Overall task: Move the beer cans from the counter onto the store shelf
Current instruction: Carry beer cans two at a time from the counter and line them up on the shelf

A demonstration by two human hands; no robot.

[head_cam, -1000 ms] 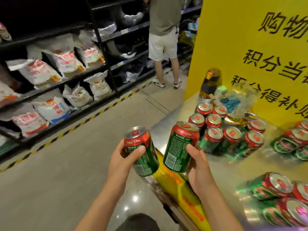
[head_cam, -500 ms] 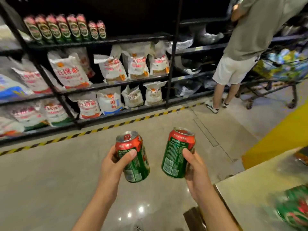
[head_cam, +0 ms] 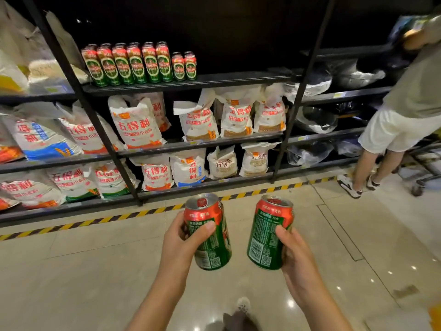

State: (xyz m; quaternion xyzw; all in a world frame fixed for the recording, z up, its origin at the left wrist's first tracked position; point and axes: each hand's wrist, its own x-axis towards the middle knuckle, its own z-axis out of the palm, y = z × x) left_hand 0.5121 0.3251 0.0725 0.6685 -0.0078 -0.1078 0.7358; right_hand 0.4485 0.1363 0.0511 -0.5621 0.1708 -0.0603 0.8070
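- Our left hand curls its fingers and thumb round one beer can, upright over the floor.
- Our right hand grips a second can the same way, just beside it.
- The store shelf ahead carries a row of cans at its left.

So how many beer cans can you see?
10. One can is in the left hand, one can in the right hand, and eight stand in a row on the top shelf: six tall, two short. More may hide behind.
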